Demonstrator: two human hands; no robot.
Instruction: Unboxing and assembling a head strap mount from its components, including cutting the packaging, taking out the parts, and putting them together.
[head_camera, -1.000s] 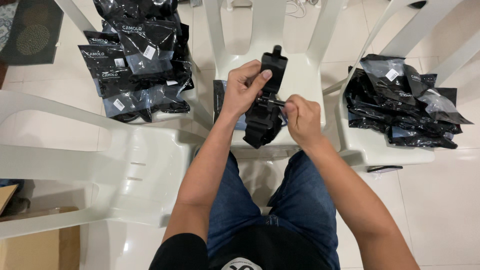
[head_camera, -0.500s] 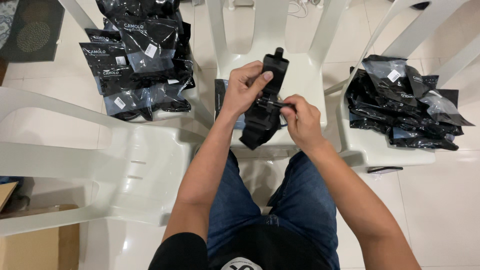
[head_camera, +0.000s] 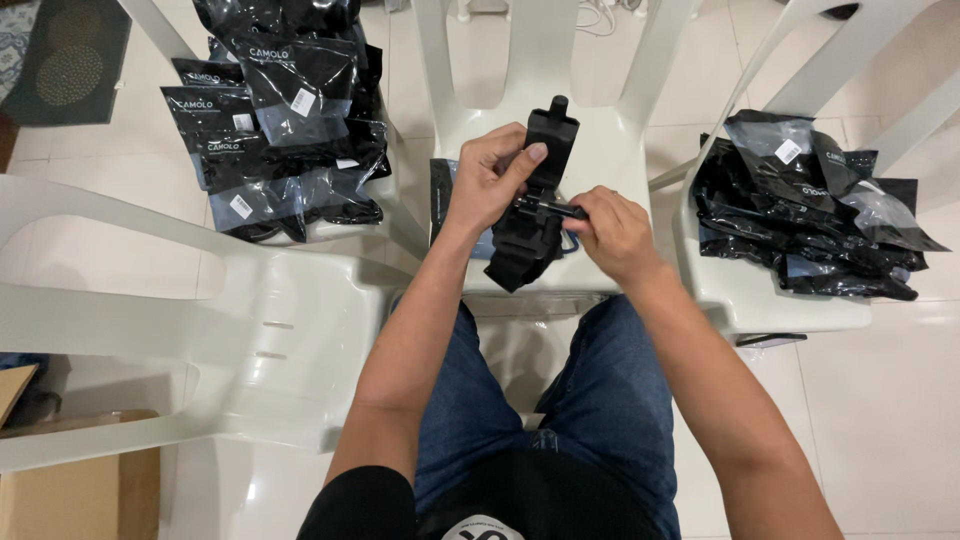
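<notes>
While both hands grip, black strap (head_camera: 530, 215) over white chair (head_camera: 610, 150), black packets (head_camera: 280, 110) alongside.

Counts, approx where piled: 4 white plastic chairs – 1 ahead (head_camera: 610, 150), 1 at left front (head_camera: 200, 330), 1 under left pile (head_camera: 400, 215), 1 at right (head_camera: 760, 290). 2 heaps of black plastic packets: left heap (head_camera: 275, 110) and right heap (head_camera: 815, 205), exact nos. can't tell, overlapping. 1 black strap item (head_camera: 535, 200) in hand. 2 hands: left (head_camera: 490, 180), right (head_camera: 610, 235). 1 cardboard box (head_camera: 80, 495). 1 dark mat (head_camera: 65, 65).
</notes>
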